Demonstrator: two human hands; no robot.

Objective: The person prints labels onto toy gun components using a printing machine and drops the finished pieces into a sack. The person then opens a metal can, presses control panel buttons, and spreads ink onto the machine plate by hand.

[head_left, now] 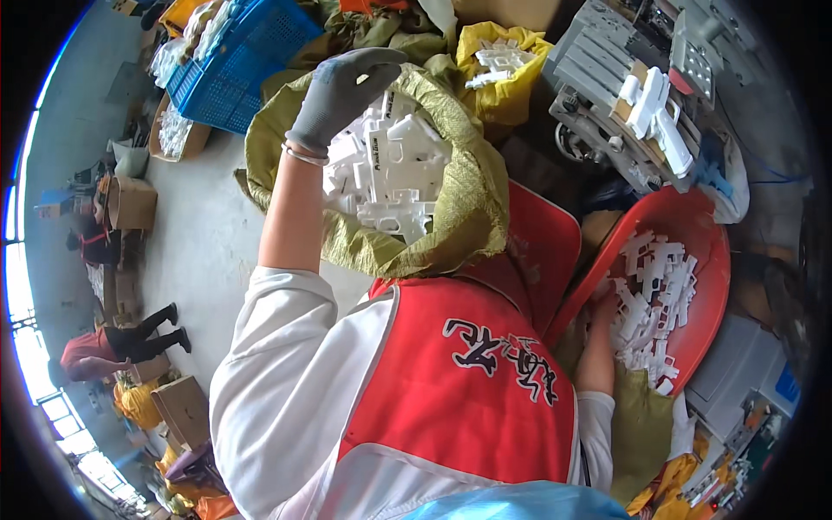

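My left hand (pixel 345 97), in a grey glove, is over the mouth of an olive woven sack (pixel 472 186). Its fingers are bent, with a gap between them and the thumb, and I see nothing in them. White plastic pistol-shaped parts (pixel 400 160) fill the sack below. On my right, a tilted red basin (pixel 712 286) holds a heap of similar white pistol-shaped pieces (pixel 654 295). My right hand (pixel 601 295) reaches in at the basin's near side, beside the heap. Its fingers are mostly hidden, so their grip cannot be made out.
A grey metal machine (pixel 598 65) at the far right bears a larger white toy pistol (pixel 659 121). Beyond the sack are a yellow bag (pixel 511 100) of white parts and a blue crate (pixel 234 74). Another person (pixel 95 351) stands at far left near cartons (pixel 182 412).
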